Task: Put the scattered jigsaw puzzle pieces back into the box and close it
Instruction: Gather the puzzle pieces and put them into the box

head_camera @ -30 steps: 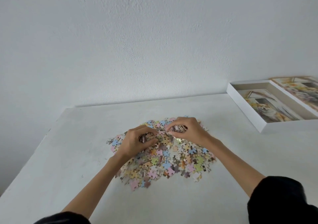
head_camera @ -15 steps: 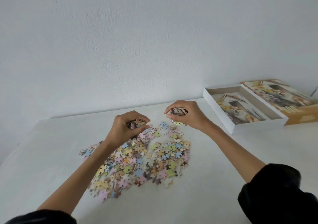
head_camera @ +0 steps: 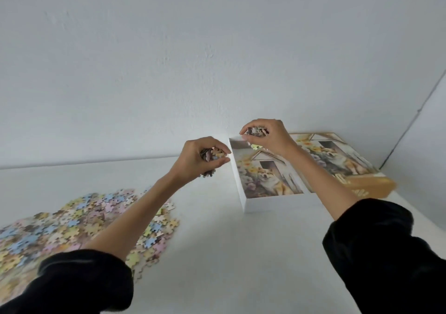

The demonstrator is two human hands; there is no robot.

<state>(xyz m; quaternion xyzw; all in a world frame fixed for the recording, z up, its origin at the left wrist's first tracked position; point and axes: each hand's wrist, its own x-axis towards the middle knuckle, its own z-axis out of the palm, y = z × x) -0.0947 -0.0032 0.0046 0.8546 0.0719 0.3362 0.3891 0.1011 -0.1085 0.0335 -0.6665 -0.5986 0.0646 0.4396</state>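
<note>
Now we hold two loads: left hand (head_camera: pixel 198 161) pinches pieces (head_camera: pixel 213 155) just short of the box (head_camera: pixel 237 181) wall, right hand (head_camera: pixel 270 137) pinches more over its inside. Pile (head_camera: pixel 60 217) lies on the surface (head_camera: pixel 229 253). We should clear the wall first, then loosen each grip low, so nothing bounces out.

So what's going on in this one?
A person is packing away a jigsaw. Both hands grip handfuls of puzzle pieces: the right hand hangs over the far end of the open box, the left hand just short of its wall. A large pile of pieces lies on the table, and the lid sits beside the box.
</note>
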